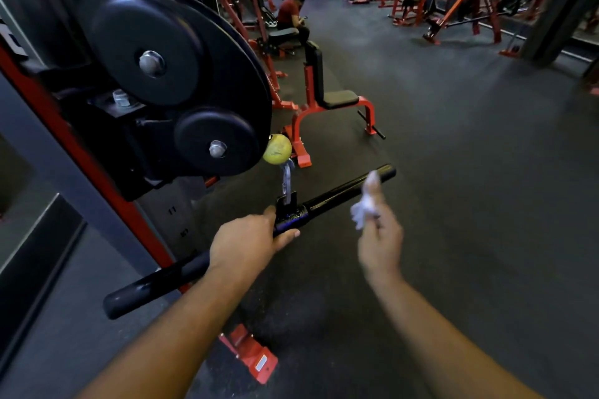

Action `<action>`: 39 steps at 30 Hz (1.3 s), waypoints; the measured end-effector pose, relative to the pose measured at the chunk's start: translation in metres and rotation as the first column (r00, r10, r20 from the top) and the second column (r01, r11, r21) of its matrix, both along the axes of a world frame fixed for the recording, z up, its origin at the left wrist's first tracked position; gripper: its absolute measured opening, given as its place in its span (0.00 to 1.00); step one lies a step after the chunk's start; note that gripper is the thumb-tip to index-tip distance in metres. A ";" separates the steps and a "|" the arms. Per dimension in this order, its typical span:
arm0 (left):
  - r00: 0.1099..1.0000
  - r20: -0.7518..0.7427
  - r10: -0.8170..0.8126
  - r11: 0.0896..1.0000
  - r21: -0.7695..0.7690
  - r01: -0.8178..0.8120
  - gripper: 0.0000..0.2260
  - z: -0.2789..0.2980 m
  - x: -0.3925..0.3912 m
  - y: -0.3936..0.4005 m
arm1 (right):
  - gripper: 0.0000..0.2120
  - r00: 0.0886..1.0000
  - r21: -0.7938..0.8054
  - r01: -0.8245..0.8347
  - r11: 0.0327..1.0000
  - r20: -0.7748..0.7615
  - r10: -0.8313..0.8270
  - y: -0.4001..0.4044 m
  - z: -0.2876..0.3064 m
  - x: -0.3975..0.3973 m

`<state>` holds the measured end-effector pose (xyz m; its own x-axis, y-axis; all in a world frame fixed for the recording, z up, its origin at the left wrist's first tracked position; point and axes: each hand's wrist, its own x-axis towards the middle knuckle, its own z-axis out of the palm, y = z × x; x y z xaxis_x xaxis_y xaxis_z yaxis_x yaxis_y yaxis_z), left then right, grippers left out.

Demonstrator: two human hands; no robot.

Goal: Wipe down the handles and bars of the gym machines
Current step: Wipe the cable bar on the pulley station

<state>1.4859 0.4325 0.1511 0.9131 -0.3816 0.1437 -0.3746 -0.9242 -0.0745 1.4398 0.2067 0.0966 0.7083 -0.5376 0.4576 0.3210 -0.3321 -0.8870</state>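
My left hand wraps around the black bar near its middle, just beside the metal hook. My right hand is a bit blurry and pinches a white cloth in curled fingers, close to the bar's far half. The bar hangs under a yellow ball and black pulley wheels.

Left hand grips the black bar near its middle, thumb up beside the metal clip that hangs from a yellow ball. Right hand, blurred, pinches a crumpled white cloth just beside the bar's far grip. 2 black pulleys sit above the left hand.
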 end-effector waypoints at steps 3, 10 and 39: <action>1.000 -0.026 0.005 1.000 -0.016 -0.006 0.31 0.000 0.001 -0.003 | 0.23 0.959 -0.120 0.226 0.967 -0.144 -0.242 -0.070 0.016 0.040; 0.997 -0.078 0.012 0.998 -0.066 -0.017 0.32 -0.004 0.000 -0.007 | 0.28 0.954 -0.237 0.105 0.966 -0.249 -0.164 -0.026 -0.007 0.046; 0.998 -0.069 0.009 1.000 -0.027 -0.011 0.30 0.002 0.002 -0.001 | 0.22 0.953 -0.524 -0.265 0.810 -0.272 0.136 0.014 0.045 0.022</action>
